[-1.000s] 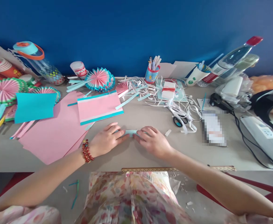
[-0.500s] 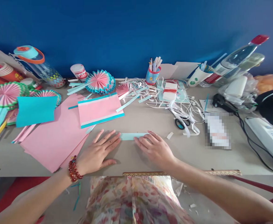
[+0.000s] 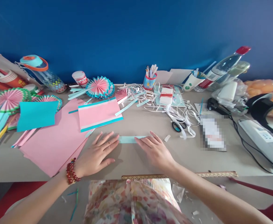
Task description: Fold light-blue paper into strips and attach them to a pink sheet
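Note:
A narrow pale-blue paper strip [image 3: 128,139] lies flat on the grey table. My left hand [image 3: 96,157] rests palm down with its fingers spread, the fingertips on the strip's left end. On the right end lie the fingers of my right hand [image 3: 157,152], stretched out and pressing down, covering that end. Behind my left hand is a pink card with blue and white edge bands [image 3: 100,113]. Large pink paper sheets [image 3: 54,140] spread out to the left, partly under a turquoise sheet [image 3: 37,115].
Folded paper rosettes [image 3: 100,87] stand near the wall. Scissors [image 3: 178,125] lie among white strips at right, by a pixelated flat item [image 3: 213,132]. A pen cup [image 3: 149,81], a tilted clear bottle [image 3: 222,69] and a power strip [image 3: 260,140] are farther off.
The view has shifted slightly, so the table's things sit a little lower in the picture. Both hands stay flat on the paper strip.

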`<action>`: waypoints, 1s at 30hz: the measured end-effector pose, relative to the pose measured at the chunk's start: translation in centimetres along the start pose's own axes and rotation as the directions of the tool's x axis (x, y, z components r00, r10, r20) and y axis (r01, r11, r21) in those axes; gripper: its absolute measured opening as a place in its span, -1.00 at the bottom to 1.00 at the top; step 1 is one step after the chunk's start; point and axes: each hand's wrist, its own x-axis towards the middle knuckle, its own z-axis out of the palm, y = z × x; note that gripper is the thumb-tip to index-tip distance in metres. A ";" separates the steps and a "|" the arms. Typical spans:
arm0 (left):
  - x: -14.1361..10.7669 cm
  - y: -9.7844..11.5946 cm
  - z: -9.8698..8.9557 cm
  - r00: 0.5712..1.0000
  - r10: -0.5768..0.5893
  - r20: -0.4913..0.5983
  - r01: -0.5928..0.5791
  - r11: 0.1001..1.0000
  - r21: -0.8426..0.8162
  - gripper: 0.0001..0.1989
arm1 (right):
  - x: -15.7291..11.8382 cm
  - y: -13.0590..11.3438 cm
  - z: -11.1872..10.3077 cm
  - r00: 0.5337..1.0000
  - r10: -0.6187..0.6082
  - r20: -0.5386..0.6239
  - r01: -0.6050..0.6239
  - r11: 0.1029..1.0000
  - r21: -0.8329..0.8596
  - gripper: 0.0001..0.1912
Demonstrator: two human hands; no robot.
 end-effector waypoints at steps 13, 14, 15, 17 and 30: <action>4.3 3.5 2.9 0.996 0.082 -0.035 -0.085 0.993 -0.087 -0.26 | 0.0 4.5 -2.4 0.996 0.063 -0.060 -0.034 0.918 0.394 -0.52; 4.2 3.5 2.8 0.996 0.083 -0.039 -0.086 0.992 -0.094 -0.26 | -0.1 4.6 -2.5 0.993 0.084 -0.080 -0.048 0.925 0.378 -0.56; 4.2 3.5 2.7 0.996 0.085 -0.037 -0.088 0.991 -0.100 -0.26 | -0.3 4.7 -2.6 0.992 0.092 -0.088 -0.054 0.932 0.359 -0.59; 4.2 3.4 2.6 0.996 0.090 -0.026 -0.092 0.990 -0.105 -0.26 | -0.3 4.5 -2.5 0.993 0.088 -0.075 -0.058 0.941 0.334 -0.65; 4.4 3.4 2.4 0.995 0.101 -0.021 -0.103 0.986 -0.127 -0.27 | 1.9 5.6 -1.5 0.980 0.178 0.086 -0.196 0.931 0.306 -0.97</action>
